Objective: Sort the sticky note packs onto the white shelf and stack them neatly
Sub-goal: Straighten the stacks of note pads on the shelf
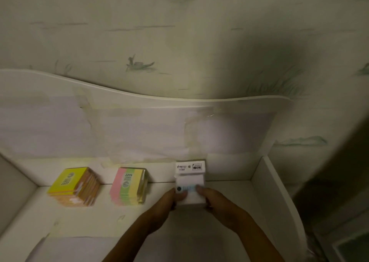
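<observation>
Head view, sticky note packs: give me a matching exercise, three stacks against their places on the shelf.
Things:
1. yellow stack
2. pink, green and yellow striped stack
3. white stack

Places:
A. between both hands, on the right
B. leftmost on the white shelf
C. middle of the row

Pairs: 1-B, 2-C, 3-A. The left hand and right hand grip the white stack's sides.

A home room is suggested. The wall (179,31) is covered with pale wallpaper on which a small boat with a figure (139,64) and reeds are painted. A white shelf (275,185) with a wavy back edge, of the kind used in bedrooms, is set against it, patched with tape (87,101).
</observation>
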Tool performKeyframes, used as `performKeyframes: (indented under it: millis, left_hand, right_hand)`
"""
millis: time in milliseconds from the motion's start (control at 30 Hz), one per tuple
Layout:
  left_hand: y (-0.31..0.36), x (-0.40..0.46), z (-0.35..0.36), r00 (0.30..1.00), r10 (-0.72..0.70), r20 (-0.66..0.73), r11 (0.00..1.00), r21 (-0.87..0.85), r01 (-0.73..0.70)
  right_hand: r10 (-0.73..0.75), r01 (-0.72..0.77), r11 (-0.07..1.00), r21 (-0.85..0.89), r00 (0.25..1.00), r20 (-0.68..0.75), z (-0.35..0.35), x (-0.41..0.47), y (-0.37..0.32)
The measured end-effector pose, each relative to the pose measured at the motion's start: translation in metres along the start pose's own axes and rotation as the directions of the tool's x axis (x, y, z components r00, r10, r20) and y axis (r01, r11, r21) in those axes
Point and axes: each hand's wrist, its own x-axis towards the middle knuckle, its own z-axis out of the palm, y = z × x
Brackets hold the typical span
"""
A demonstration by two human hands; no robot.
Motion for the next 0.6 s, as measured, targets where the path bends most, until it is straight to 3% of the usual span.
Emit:
performKeyframes:
  millis: [200, 433, 600]
  left_hand:
    - [0.025, 0.011, 0.019, 0.954, -0.180, -0.240, 0.975, -0.169, 0.141]
    - [0.046, 0.021, 0.026, 0.932, -0.321, -0.170, 0.854, -0.477, 0.207]
    - [0.046, 0.028, 0.030, 0.922, -0.316, -0.222, 0.847, -0.504, 0.169]
  right_hand:
    - [0.055, -0.041, 0.991, 0.127, 0.992, -0.111, 0.010, 0.018, -0.021]
    - [0.122, -0.086, 0.961, 0.262, 0.985, -0.126, 0.013, 0.036, -0.028]
    - [0.149, -0.104, 0.922, 0.373, 0.984, -0.095, 0.011, 0.043, -0.028]
